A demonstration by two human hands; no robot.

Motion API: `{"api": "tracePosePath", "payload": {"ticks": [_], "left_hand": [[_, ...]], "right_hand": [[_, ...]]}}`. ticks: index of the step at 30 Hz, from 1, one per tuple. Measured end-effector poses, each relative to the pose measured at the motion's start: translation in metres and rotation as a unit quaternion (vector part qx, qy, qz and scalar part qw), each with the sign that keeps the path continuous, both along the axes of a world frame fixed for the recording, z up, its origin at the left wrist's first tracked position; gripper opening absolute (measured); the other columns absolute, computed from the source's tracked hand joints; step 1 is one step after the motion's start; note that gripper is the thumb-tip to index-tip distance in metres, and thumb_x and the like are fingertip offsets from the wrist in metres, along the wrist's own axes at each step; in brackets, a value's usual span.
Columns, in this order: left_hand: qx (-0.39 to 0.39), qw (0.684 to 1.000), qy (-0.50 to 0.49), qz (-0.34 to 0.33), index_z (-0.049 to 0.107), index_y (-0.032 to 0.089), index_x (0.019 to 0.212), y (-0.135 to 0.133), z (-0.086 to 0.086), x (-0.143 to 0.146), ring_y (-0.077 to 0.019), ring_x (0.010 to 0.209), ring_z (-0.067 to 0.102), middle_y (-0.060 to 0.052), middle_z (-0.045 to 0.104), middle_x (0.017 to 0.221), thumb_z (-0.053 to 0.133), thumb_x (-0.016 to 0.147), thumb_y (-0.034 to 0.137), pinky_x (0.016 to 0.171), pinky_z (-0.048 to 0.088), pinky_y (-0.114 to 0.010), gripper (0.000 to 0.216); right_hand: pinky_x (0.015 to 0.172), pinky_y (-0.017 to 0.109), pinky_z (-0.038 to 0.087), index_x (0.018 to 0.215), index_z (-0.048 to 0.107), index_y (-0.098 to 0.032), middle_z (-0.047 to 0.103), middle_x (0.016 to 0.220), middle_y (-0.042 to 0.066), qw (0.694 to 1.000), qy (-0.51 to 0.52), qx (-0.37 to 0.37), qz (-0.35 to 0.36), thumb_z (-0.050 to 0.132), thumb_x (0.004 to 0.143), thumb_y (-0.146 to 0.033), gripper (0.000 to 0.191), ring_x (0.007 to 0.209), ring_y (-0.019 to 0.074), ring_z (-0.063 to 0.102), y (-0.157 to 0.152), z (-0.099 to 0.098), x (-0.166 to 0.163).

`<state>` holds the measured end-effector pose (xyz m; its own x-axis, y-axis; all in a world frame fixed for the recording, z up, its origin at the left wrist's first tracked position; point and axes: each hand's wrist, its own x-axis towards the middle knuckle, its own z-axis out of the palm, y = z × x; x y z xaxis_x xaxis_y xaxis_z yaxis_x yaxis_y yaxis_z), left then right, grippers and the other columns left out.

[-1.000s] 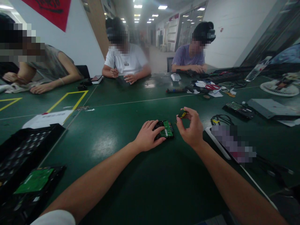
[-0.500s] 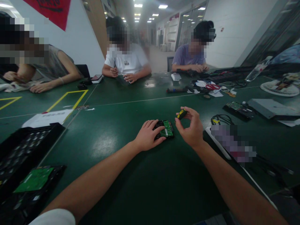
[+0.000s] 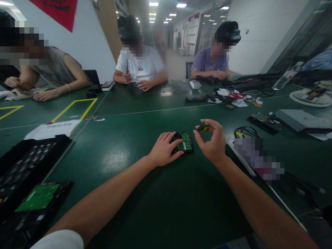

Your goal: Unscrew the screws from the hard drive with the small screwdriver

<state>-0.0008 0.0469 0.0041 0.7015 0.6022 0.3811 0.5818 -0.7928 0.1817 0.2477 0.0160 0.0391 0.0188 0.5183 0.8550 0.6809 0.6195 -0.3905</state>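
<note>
My left hand (image 3: 166, 149) lies over a hard drive (image 3: 186, 141) on the green table, thumb along its near edge and fingers across its left part. The drive's green circuit board faces up, and the hand hides its left side. Just right of the drive, my right hand (image 3: 211, 140) is raised above the table. It pinches a short screwdriver (image 3: 203, 127) with a dark green and yellow handle between thumb and fingers. The screwdriver lies nearly level, apart from the drive; I cannot make out its tip.
At left are a black tray (image 3: 33, 162) and another drive with a green board (image 3: 38, 197). To the right lie a power strip (image 3: 242, 160), a black cable (image 3: 246, 132), another drive (image 3: 264, 121) and a grey metal box (image 3: 303, 119). Several people sit across the table.
The screwdriver has turned in my right fingers, from steeply slanted to nearly level. My left hand and the hard drive stay where they were.
</note>
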Motion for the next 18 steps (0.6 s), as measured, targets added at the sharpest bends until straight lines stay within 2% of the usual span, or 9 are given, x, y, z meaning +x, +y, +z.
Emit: {"api": "tracePosePath", "payload": {"ticks": [3,9,13,18], "left_hand": [[0.001,1.000,-0.001,-0.001,0.064,0.024,0.147,-0.0003,-0.0001,0.0002,-0.0404,0.148,0.047,-0.019,0.049,0.161,0.058,0.103,0.060,0.122,0.037,-0.065,0.057],[0.003,1.000,-0.007,0.000,0.065,0.027,0.147,0.0017,-0.0037,0.0004,-0.0406,0.148,0.047,-0.017,0.050,0.161,0.062,0.101,0.059,0.121,0.038,-0.066,0.057],[0.000,1.000,-0.005,0.000,0.064,0.026,0.148,0.0017,-0.0030,0.0003,-0.0408,0.147,0.047,-0.018,0.050,0.161,0.062,0.101,0.059,0.122,0.038,-0.066,0.057],[0.011,1.000,-0.001,-0.001,0.065,0.024,0.147,0.0002,-0.0017,0.0001,-0.0407,0.148,0.047,-0.020,0.049,0.160,0.058,0.103,0.060,0.123,0.037,-0.064,0.058]], "right_hand": [[0.090,0.048,0.070,0.150,0.044,-0.030,0.065,0.140,0.013,1.000,-0.002,-0.013,0.008,0.073,0.095,-0.023,0.063,0.100,0.0245,0.078,-0.0015,-0.0017,-0.0019],[0.095,0.048,0.069,0.155,0.038,-0.029,0.062,0.148,0.015,0.999,-0.001,-0.025,0.021,0.066,0.098,-0.020,0.064,0.102,0.0243,0.080,-0.0024,-0.0014,-0.0056],[0.088,0.045,0.071,0.151,0.041,-0.029,0.065,0.142,0.014,1.000,0.022,-0.013,0.012,0.069,0.098,-0.024,0.060,0.098,0.0229,0.079,-0.0011,-0.0020,-0.0071],[0.084,0.049,0.070,0.155,0.044,-0.031,0.068,0.133,0.012,0.999,-0.036,-0.016,-0.033,0.071,0.098,-0.028,0.064,0.089,0.0240,0.074,-0.0028,0.0001,-0.0038]]}}
